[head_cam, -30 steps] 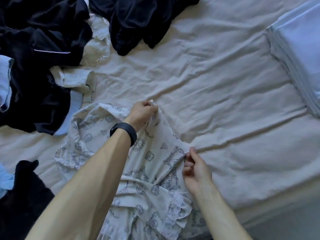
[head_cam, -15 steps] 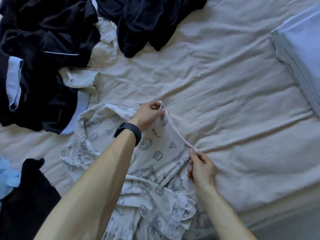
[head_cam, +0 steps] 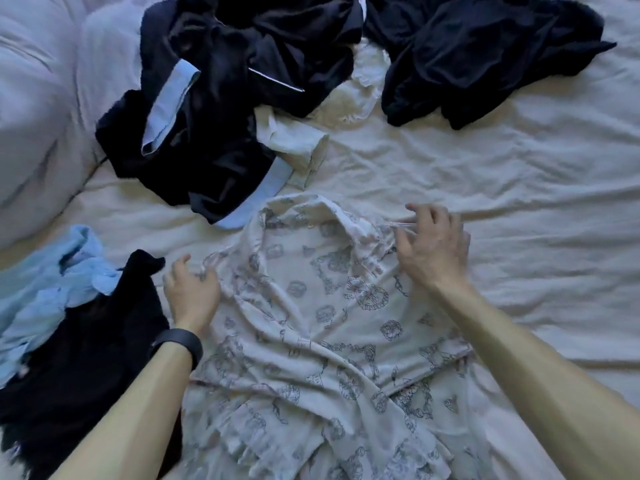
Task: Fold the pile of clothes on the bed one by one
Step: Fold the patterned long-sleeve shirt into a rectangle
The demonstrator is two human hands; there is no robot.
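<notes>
Here we are over the bed (head_cam: 502,188), and the printed garment (head_cam: 329,306) lies spread out in the near middle of it, cream cloth with grey line drawings, rumpled toward the near edge. The left hand (head_cam: 192,292), black band (head_cam: 178,344) on the wrist, is at the garment's left edge, its fingers (head_cam: 199,278) curled in and pinching a bunch of the fabric. Over on the right, the right hand (head_cam: 433,247) is at the far right corner, fingers (head_cam: 429,216) bent, thumb and forefinger pinching a thin strip of the hem. Far left of centre sits the pile of dark clothes (head_cam: 225,98) with pale blue cuffs showing, and a cream sleeve (head_cam: 294,140) pokes out beside it. Another dark garment (head_cam: 467,64) lies at the far right. Near left, a light blue piece (head_cam: 45,289) touches a black one (head_cam: 86,358).
</notes>
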